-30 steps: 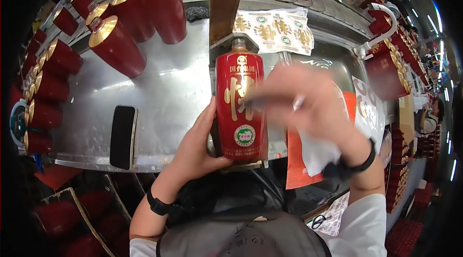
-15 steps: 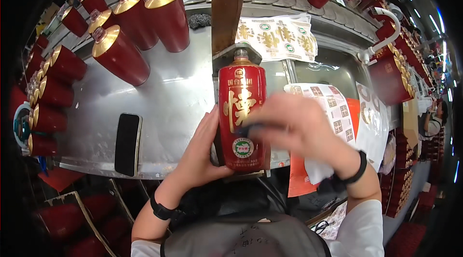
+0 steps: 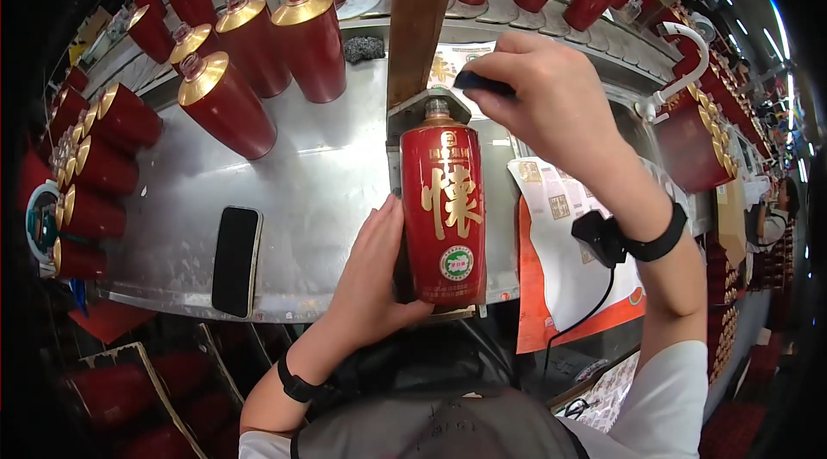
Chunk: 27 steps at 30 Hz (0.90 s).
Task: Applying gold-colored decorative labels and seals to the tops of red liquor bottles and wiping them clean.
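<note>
A red bottle (image 3: 444,209) with gold and green decals lies before me, its neck pointing away against a metal bracket (image 3: 405,120). My left hand (image 3: 366,274) grips its lower left side, fingers along the wall and thumb at the base. Above and right of the neck, my right hand (image 3: 556,102) is closed on a small dark blue pad (image 3: 484,84), whose exact kind I cannot make out. That hand is apart from the bottle. Below it, a white decal sheet (image 3: 560,261) lies over an orange-red sheet (image 3: 532,317).
A brown post (image 3: 419,20) rises behind the bracket. Several red, gold-shouldered bottles (image 3: 228,106) stand on the metal table (image 3: 319,175) at left, with a phone (image 3: 235,261) nearer. Beyond runs a slatted conveyor (image 3: 517,18) with more bottles. A white tap (image 3: 689,71) stands right.
My right hand has lifted off the bottle's front and moved up and away with the dark pad. My left hand still grips the bottle. The view has shifted slightly.
</note>
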Each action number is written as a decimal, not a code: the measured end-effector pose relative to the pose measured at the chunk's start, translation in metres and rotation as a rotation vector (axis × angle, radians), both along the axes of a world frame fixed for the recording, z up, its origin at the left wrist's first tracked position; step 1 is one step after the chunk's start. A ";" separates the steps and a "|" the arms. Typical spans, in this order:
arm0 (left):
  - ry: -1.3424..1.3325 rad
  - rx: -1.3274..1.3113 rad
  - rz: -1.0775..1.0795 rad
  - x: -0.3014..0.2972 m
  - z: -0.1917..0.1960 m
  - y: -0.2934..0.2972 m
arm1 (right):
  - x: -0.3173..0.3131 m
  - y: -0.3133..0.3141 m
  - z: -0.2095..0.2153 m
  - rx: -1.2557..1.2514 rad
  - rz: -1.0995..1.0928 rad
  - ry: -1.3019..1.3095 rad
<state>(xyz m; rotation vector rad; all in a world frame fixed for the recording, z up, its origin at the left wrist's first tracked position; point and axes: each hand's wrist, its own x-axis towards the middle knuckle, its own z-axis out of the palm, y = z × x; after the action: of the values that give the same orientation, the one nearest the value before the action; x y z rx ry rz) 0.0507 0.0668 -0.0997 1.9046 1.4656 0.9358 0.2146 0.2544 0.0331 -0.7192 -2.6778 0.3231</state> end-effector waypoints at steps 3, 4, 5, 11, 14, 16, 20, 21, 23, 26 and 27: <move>0.035 0.007 0.032 0.001 0.006 -0.001 | -0.003 -0.001 0.002 0.003 0.008 -0.039; 0.061 0.009 0.037 0.001 0.006 -0.002 | -0.002 0.000 -0.001 0.022 -0.015 -0.027; 0.060 0.008 0.030 0.002 0.006 -0.002 | -0.001 -0.001 -0.003 0.040 -0.039 -0.015; 0.001 0.014 0.009 -0.005 -0.007 0.002 | 0.022 -0.105 -0.036 -0.385 0.255 0.009; -0.158 -0.108 -0.004 -0.006 -0.011 0.000 | 0.034 -0.059 -0.054 -0.363 0.001 0.296; -0.158 -0.118 -0.022 -0.007 -0.010 0.002 | 0.049 -0.018 -0.042 -0.107 -0.231 0.326; -0.104 -0.120 -0.026 -0.012 -0.013 0.004 | 0.041 -0.061 -0.048 -0.219 0.131 0.354; -0.104 -0.101 -0.033 -0.010 -0.014 0.005 | 0.043 -0.065 -0.055 -0.317 0.091 0.353; -0.095 -0.112 -0.038 -0.008 -0.012 0.003 | 0.069 -0.007 -0.055 0.109 -0.254 0.232; -0.098 -0.134 -0.020 -0.014 -0.015 0.003 | 0.046 -0.043 -0.043 -0.172 0.048 0.189; -0.118 -0.138 -0.033 -0.014 -0.018 0.001 | 0.044 -0.055 -0.040 -0.306 0.181 0.153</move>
<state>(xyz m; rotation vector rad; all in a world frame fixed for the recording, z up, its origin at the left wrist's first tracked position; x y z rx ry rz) 0.0367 0.0681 -0.1176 1.7396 1.3887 0.8927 0.2585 0.1995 -0.0071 -0.5105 -2.5780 0.8142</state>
